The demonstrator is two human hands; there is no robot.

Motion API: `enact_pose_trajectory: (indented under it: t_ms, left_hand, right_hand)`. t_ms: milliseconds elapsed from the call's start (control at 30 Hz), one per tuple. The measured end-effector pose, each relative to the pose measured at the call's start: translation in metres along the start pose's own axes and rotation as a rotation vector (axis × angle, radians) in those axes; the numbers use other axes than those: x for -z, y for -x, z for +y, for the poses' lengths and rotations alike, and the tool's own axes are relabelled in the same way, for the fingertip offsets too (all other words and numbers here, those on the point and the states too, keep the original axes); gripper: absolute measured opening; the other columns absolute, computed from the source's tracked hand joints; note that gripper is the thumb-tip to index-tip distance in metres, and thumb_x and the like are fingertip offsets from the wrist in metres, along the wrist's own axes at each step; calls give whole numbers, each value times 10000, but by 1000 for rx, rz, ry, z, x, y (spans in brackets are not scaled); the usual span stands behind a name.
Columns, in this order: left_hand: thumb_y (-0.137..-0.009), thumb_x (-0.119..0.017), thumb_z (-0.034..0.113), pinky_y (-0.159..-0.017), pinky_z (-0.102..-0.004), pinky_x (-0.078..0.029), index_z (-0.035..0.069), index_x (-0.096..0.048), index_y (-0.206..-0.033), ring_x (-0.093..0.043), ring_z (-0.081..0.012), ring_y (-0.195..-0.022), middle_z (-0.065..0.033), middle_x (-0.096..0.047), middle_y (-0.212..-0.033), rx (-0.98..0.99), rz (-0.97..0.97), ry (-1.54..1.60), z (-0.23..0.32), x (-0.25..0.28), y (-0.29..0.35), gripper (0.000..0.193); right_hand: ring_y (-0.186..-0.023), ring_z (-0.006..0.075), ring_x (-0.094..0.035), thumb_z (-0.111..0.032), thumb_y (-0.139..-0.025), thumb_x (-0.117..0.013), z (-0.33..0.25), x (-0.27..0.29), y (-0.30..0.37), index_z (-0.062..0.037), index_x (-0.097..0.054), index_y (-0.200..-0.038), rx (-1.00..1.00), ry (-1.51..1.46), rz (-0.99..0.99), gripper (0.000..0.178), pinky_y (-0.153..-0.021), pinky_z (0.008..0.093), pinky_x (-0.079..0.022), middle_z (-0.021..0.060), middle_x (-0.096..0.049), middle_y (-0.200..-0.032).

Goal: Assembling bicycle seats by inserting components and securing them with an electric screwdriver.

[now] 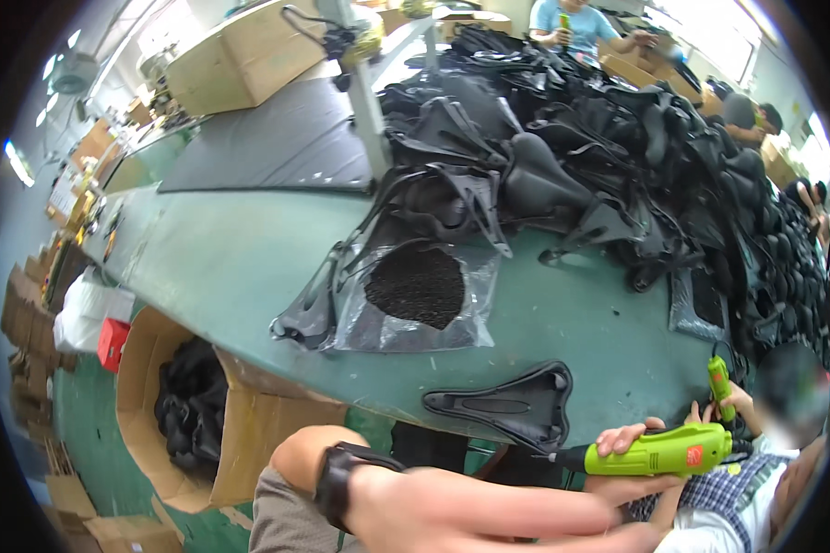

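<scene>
My right hand [623, 441] is wrapped round a lime-green electric screwdriver [681, 450], held level with its thin bit pointing left. The tip of the bit is close to the wide end of a black bicycle saddle shell [512, 403], which lies hollow side up at the near table edge. Across the lower edge reaches my left hand [470, 511], a black watch on its wrist. Its fingers stretch rightward below the screwdriver, apart from the saddle shell, and I see nothing held in them.
On the green table [212, 249] are a clear plastic bag of small black pieces [415, 286] and a large heap of black saddle parts [563, 175]. A carton [240, 433] of black parts stands at left. A co-worker at right holds another green screwdriver [720, 387]; others work farther back.
</scene>
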State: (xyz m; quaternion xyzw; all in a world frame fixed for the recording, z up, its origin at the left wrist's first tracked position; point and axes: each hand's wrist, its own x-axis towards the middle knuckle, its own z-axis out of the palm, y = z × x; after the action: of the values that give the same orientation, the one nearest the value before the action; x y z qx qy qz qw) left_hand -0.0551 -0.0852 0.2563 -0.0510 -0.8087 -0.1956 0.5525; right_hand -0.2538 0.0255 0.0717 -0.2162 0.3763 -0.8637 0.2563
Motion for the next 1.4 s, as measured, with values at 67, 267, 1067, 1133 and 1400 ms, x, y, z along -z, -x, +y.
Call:
enact_pose_trajectory:
  t_ms: [67,267,1067,1133,1400]
  left_hand:
    - [-863,-638,150,-834,-339,-529,23,-665,-1043,-634,-248,-1017,-132,-660,-1080,111,-78,8,-4,24,24,222]
    - [-828,-688,208,-974,-435,-450,-18,-570,-1211,-562,-380,-1133,-204,-613,-1197,725,-363,-280,-111,-81,170,460]
    - [-913,-589,89,-870,-386,-518,-72,-629,-1122,-665,-259,-929,-164,-696,-1052,1256,509,-265,-127,15,355,267]
    - [-951,-565,172,-889,-397,-499,-74,-605,-1168,-644,-324,-983,-214,-669,-1103,1280,56,-368,-96,0,279,331]
    - [-963,-565,243,-867,-430,-496,-12,-630,-1199,-631,-408,-997,-232,-666,-1112,1181,-471,-535,-91,-17,268,353]
  right_hand:
    - [-555,217,-556,-918,-744,-330,-2,7,2,-50,-487,-1232,-31,-116,-18,1008,-536,342,-470,96,-582,-708]
    - [-509,243,-552,-916,-764,-273,1,19,4,-59,-553,-1154,-268,-255,91,983,-532,399,-468,93,-574,-669]
    - [-596,212,-563,-697,-960,-241,72,121,-27,-3,-510,-1187,-775,-236,-95,778,-612,349,-492,99,-565,-757]
    - [-597,205,-545,-709,-951,-272,78,128,-25,-9,-509,-1196,-801,-286,-116,778,-618,348,-482,96,-567,-766]
    - [-561,195,-524,-757,-920,-249,89,146,-27,-22,-514,-1164,-822,-470,-144,819,-577,343,-456,76,-527,-708]
